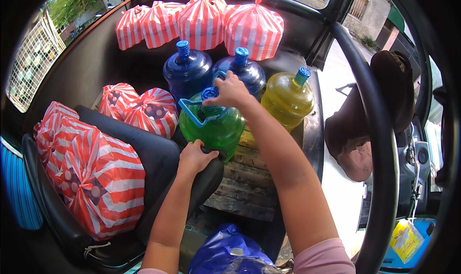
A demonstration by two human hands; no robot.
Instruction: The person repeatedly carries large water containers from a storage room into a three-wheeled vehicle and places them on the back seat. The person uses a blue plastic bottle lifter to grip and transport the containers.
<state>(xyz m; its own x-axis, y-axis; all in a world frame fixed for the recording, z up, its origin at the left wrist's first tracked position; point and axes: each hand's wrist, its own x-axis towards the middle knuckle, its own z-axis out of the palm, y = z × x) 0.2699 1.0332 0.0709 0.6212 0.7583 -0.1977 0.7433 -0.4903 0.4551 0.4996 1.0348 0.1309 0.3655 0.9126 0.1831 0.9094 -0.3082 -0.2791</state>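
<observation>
1. Now my right hand [229, 89] is closed over the blue cap and neck of the big green translucent plastic water jug [213, 125]; the fingers curl down around the top, near the light blue carry handle [192, 112] that hangs on the neck.
2. My left hand [193, 157] rests with bent fingers on the edge of the black padded seat [158, 163], just beside the lower side of the green jug. I judge it is a brace only; it holds nothing.
3. The green jug stands upright on the worn wooden floor boards [247, 183], touching the seat edge, with 2 dark blue water jugs [187, 72] behind it and 1 yellow translucent jug [287, 100] at its right.
4. To do this step well, I think the grip should go lower, around the neck or through the handle, because a cap alone can slip.
5. I would keep the jug vertical and move it slowly, as it looks heavy and the neighbours stand very close.
6. The red and white striped plastic bags [96, 178] on the seat lie near; I would not press the jug against them.
</observation>
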